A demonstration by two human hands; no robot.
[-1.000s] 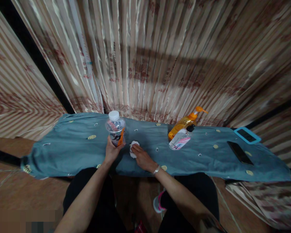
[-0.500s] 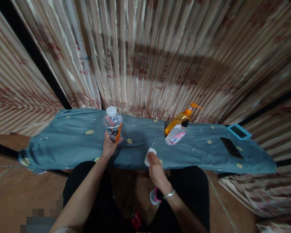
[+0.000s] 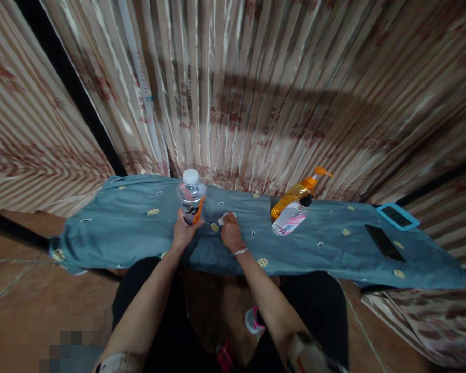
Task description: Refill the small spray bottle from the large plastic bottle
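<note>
My left hand is wrapped round the lower part of a clear plastic bottle with a white cap and a grey and orange label. The bottle stands upright on the blue-grey cloth. Just right of it, my right hand is closed on a crumpled white tissue and rests low over the cloth. Part of the tissue is hidden under the fingers. A gap separates this hand from the bottle.
To the right stand an orange pump bottle and a clear bottle with a black cap. Further right lie a dark phone and a blue-framed object. A striped curtain hangs behind the cloth-covered bench.
My right hand has moved forward and left with the tissue, closer to the bottle. My left hand keeps its hold on the bottle. The whole view has shifted slightly.
</note>
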